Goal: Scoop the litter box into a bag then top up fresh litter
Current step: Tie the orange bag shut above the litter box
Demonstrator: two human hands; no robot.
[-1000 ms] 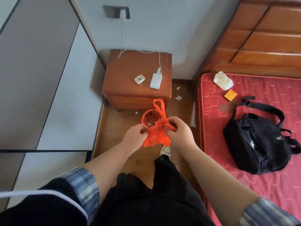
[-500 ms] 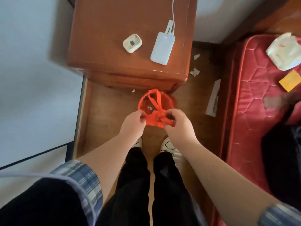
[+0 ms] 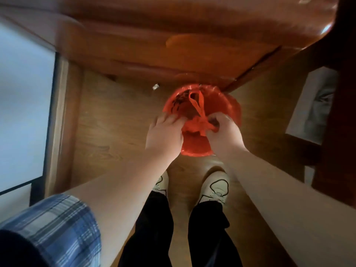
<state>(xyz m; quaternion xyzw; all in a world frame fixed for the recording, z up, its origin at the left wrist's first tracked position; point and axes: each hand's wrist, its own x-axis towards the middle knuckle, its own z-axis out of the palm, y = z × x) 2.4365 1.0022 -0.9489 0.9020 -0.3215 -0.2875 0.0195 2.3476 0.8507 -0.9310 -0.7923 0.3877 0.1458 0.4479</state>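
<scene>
Over wooden floor (image 3: 107,132), beside nightstand (image 3: 173,35) — both hands, left (image 3: 163,139) and right (image 3: 224,135), clenched on orange bag (image 3: 194,145).

head view, steeply down, close above the wooden floor (image 3: 119,132)

Both arms extended down, bare forearms; left hand (image 3: 163,137) and right hand (image 3: 225,135) close together, fingers pinched shut on orange bag (image 3: 196,145).

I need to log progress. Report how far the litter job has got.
Done: the orange bag holds dark contents. In hand: left hand and right hand are pulling its handles into a knot. Left: fresh litter; no litter box or litter supply in view.
</scene>
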